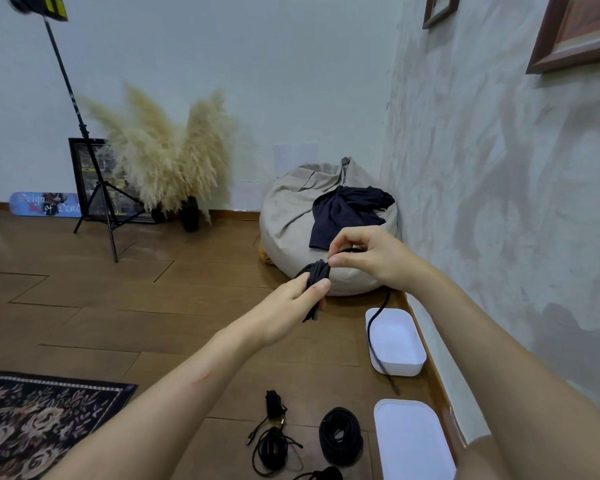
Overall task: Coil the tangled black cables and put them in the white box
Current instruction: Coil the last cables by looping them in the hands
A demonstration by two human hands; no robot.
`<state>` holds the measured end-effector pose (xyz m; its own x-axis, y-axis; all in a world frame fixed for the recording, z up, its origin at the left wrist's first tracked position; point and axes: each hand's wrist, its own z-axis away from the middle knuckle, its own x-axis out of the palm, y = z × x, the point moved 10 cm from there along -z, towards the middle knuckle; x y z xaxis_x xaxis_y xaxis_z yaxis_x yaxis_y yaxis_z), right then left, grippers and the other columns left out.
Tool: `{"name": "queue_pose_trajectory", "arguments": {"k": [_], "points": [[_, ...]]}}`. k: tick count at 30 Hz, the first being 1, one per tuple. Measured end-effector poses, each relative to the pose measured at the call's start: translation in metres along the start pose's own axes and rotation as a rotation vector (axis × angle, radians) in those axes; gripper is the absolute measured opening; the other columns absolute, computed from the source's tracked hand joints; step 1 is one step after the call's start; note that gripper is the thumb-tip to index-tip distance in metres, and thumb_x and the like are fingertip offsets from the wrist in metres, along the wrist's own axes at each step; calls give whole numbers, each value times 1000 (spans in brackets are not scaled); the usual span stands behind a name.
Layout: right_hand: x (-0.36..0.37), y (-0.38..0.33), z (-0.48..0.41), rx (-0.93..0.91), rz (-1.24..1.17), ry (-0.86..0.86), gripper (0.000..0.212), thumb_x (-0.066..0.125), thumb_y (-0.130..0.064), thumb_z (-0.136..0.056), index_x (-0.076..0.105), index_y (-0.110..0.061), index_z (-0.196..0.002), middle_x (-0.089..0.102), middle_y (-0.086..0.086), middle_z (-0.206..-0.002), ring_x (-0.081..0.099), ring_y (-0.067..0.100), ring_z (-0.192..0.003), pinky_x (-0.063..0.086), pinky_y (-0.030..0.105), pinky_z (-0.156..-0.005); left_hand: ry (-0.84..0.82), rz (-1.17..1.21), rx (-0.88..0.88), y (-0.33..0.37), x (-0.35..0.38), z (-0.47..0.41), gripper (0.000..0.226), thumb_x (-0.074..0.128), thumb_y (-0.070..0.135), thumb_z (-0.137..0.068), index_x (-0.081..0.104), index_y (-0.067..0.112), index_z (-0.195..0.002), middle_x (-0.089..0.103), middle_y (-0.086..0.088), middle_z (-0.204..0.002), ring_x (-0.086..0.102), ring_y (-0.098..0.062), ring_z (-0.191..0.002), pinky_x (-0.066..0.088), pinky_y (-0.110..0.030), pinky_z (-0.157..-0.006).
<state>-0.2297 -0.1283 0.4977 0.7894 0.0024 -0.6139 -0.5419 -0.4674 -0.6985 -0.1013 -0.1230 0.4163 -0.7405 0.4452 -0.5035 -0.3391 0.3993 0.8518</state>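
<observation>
Closest in, on the wooden floor (187,323), lie a flat white lid (413,441), a neatly coiled cable (340,436) just left of it, and a looser tangle of cables (272,445) further left that is not yet tidied. Beyond the lid stands the white box (400,368), open and near the wall.

Above it, in front of the bean bag (291,220), both hands work one bundle of black cable (317,275). The left hand (291,306) is wrapped round the bundle's lower part. The right hand (364,258) pinches a strand at the top between thumb and fingers, seemingly winding it round the loops. From there a loose tail (371,327) hangs down, crosses the inside of the box and ends on the floor just past its near edge.

That tail looks like the main risk. As it is drawn up, its end may catch on the box rim and drag or tip the light box. If the left hand's grip eases while the right hand pulls, the loops could spring apart. A loosely finished wrap would likely unwind once dropped in the box.
</observation>
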Motion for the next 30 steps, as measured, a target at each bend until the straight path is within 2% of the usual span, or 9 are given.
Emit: {"name": "queue_pose_trajectory", "arguments": {"k": [4,8,11,15,17,21,25,28,30], "points": [[-1,-2,2,16,-50,4,8,77,-12,-89,73,-7,-92,75,9,-93,67,24,-95,51,30,-87,-6,17,-21,1,2,0,57,39,67,-96,62,16,-104,69,-10,-100,63,-29,-97,50,-44,-89],[-3,-3,1,20,-55,16,8,78,-14,-88,74,-8,-91,75,8,-91,68,17,-89,51,29,-84,12,11,-5,3,3,0,57,38,66,-97,62,15,-104,69,-12,-100,62,-19,-87,49,-39,-85],[-3,-2,0,24,-58,25,9,80,-20,-87,75,-13,-89,69,21,-89,62,29,-82,49,39,-79,27,-3,16,5,1,1,57,38,68,-97,62,16,-101,69,-10,-97,62,-15,-84,49,-37,-81],[0,4,2,63,-113,-7,10,80,-24,-88,75,-15,-91,58,33,-88,47,23,-74,38,36,-69,18,13,31,7,1,2,50,39,61,-102,62,17,-101,68,-8,-96,61,-13,-82,47,-35,-79],[3,8,4,90,-185,-46,8,76,-23,-91,74,-16,-96,57,28,-86,43,23,-74,35,32,-65,16,38,41,11,1,2,53,40,63,-100,62,15,-99,68,-12,-96,61,-16,-82,45,-36,-78],[2,18,8,124,-290,-45,10,67,-19,-98,71,-12,-103,58,-4,-77,47,11,-71,39,26,-67,13,59,62,20,-1,3,55,40,62,-99,63,13,-100,68,-13,-93,61,-17,-81,45,-36,-77],[5,30,8,155,-347,-13,15,72,-29,-94,71,-14,-99,54,0,-76,44,16,-72,37,33,-73,1,83,69,26,2,5,47,42,56,-100,63,14,-102,65,5,-87,61,-12,-81,45,-31,-74],[13,36,8,179,-483,0,18,76,-34,-89,73,-17,-95,55,0,-77,42,17,-70,38,32,-72,13,95,91,30,0,7,51,42,56,-100,62,9,-103,64,4,-87,60,-13,-79,43,-30,-72],[20,40,7,195,-623,3,18,69,-30,-89,72,-14,-97,58,-4,-76,45,13,-70,40,27,-70,19,106,111,34,-3,8,52,42,54,-101,61,6,-104,64,2,-87,60,-13,-79,43,-28,-71]]}}
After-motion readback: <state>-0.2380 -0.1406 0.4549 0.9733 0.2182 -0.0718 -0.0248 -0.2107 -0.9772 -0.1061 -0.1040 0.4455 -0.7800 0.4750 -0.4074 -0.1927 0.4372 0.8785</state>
